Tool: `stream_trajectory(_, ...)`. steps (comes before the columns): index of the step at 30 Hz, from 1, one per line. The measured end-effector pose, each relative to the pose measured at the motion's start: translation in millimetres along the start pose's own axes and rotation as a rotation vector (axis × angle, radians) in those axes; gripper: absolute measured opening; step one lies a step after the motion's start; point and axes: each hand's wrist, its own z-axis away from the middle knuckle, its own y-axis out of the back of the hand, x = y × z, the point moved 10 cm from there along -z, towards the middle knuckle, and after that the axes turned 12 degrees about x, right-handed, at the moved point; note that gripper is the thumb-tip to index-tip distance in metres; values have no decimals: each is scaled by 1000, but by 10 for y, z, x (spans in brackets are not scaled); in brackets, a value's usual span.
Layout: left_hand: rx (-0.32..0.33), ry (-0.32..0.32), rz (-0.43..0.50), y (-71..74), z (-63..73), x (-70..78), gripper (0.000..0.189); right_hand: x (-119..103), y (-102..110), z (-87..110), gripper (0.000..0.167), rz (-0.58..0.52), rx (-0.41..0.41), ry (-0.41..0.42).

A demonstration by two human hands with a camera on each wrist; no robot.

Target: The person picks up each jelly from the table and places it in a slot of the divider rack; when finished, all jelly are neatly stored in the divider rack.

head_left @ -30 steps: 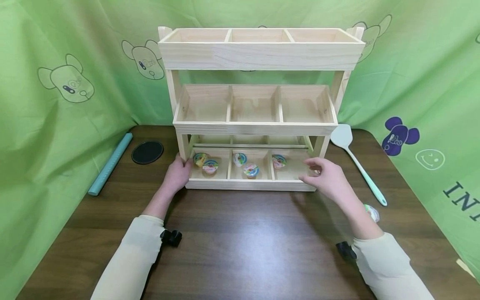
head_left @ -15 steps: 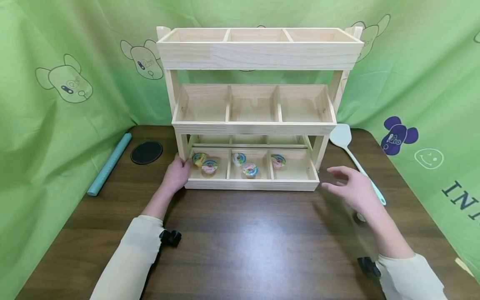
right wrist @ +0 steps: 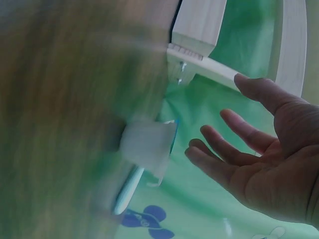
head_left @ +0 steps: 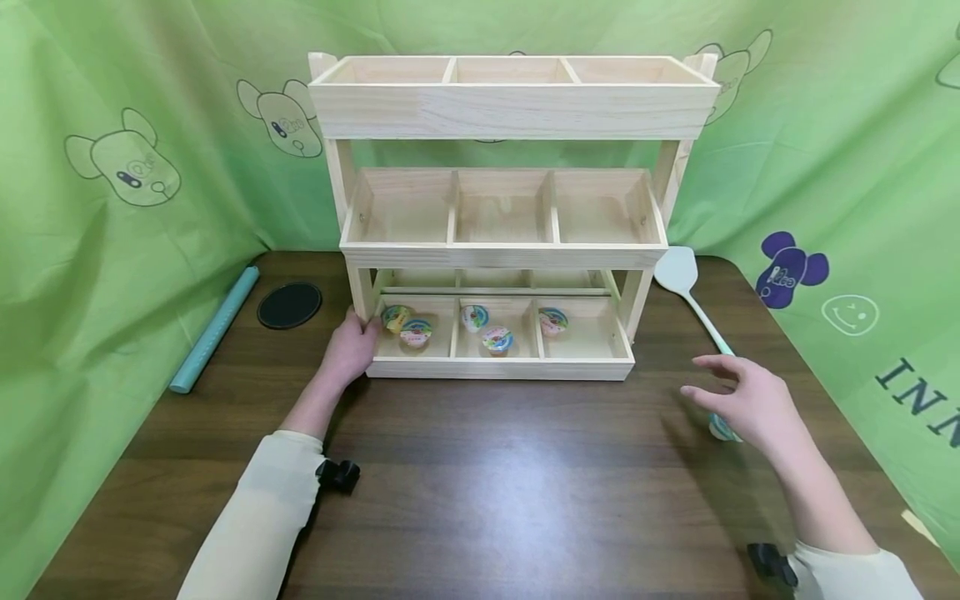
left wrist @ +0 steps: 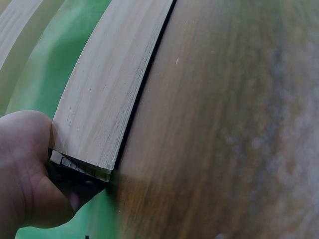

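A three-tier wooden shelf [head_left: 510, 112] stands at the back. My left hand [head_left: 351, 348] grips the left end of its bottom tray [head_left: 498, 369], the thumb on top in the left wrist view. Small sealed jelly cups lie in that tray: two in the left compartment, including a pink-lidded jelly cup [head_left: 416, 334], two in the middle, and one jelly cup [head_left: 553, 322] on the right. My right hand [head_left: 753, 404] hovers with parted fingers above another jelly cup [head_left: 720, 427] on the table, partly hidden by the hand. In the right wrist view this cup [right wrist: 147, 142] is apart from the fingers.
A pale spatula [head_left: 677, 271] lies right of the shelf, its handle partly behind my right hand. To the left are a round black disc [head_left: 289, 305] and a light-blue rod [head_left: 214, 330]. Green printed cloth [head_left: 187, 83] hangs behind and at both sides.
My right hand has moved away from the bottom tray's right end, rightward and nearer, to above the loose jelly cup. The left hand keeps its grip on the tray.
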Motion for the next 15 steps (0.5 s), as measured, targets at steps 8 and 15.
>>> stream_trajectory(8,-1,-3,7,-6,-10,-12,56,180,6,80,57,49,-80,-29)
stream_trajectory(15,1,-4,-5,-2,-13,-11,57,293,-61,153,62,87,-194,-19)
